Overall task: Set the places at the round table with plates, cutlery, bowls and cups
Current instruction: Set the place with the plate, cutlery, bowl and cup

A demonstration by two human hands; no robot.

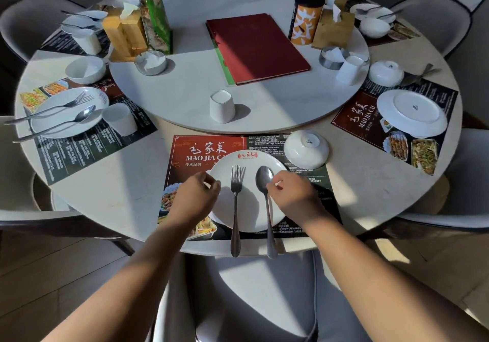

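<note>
On the placemat (206, 151) nearest me sits a white plate (225, 161). A fork (235, 196) and a spoon (264, 176) lie side by side across it, their handles overhanging the table edge. My right hand (291, 193) pinches the spoon at its neck. My left hand (195, 196) hovers at the plate's left rim with loosely curled fingers, apart from the fork. An upside-down white bowl (307, 149) stands just beyond the plate on the right. A white cup (222, 106) stands on the turntable (185, 98) near its front edge.
The left place has a plate with fork and spoon (68, 111), a cup (119, 118) and a bowl (84, 69). The right place has an upturned plate (411, 112) and bowl (386, 73). A red menu (256, 48) lies mid-turntable. A chair seat (264, 288) is below me.
</note>
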